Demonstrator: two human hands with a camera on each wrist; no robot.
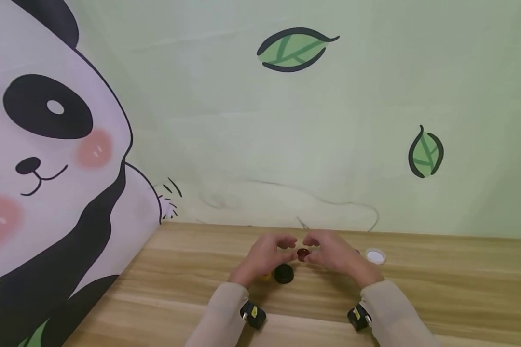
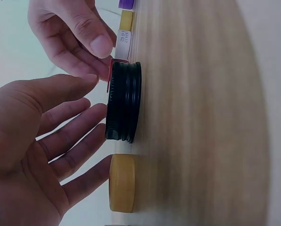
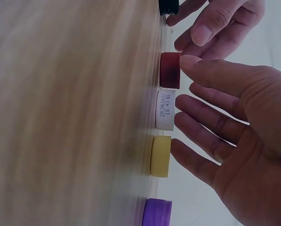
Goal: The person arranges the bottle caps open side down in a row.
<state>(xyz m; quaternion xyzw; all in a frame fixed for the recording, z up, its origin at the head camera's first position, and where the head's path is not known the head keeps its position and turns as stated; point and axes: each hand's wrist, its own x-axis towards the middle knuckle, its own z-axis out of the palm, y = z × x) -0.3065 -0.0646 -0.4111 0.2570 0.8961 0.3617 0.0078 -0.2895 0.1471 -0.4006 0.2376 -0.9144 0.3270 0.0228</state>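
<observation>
A dark red bottle cap (image 1: 303, 254) lies on the wooden table between my two hands. My right hand (image 1: 332, 250) is beside it with loosely bent, spread fingers. In the right wrist view the right thumb tip meets the edge of the red cap (image 3: 170, 70). My left hand (image 1: 267, 253) has its fingers apart behind a ridged black lid (image 2: 124, 102), its thumb extending toward the red cap. An orange-yellow cap (image 2: 122, 182) sits near the left little finger. Close to the right fingers stand a white cap (image 3: 165, 110) with printed digits and a yellow cap (image 3: 160, 156).
A purple cap (image 3: 156, 213) continues the row beyond the yellow one. Farther right lies a round white lid (image 1: 376, 256). Behind the table (image 1: 178, 270) rises a pale green wall (image 1: 208, 120) with a painted panda and leaves.
</observation>
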